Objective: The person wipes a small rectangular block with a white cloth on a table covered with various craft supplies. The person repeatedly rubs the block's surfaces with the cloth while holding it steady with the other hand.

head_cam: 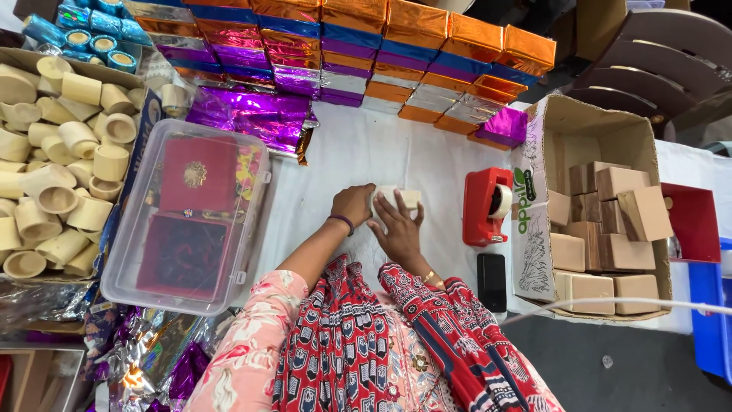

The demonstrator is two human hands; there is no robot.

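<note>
My left hand (353, 204) and right hand (398, 227) cover most of the small pale block (408, 198) on the white table (412, 152) (only one end shows). The carton of wooden cups (57, 152) runs off the left edge, the blue bin (713, 320) off the right.

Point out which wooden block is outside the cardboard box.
The pale block on the white table, held between the left hand and right hand. All the others sit stacked inside the cardboard box.
</note>
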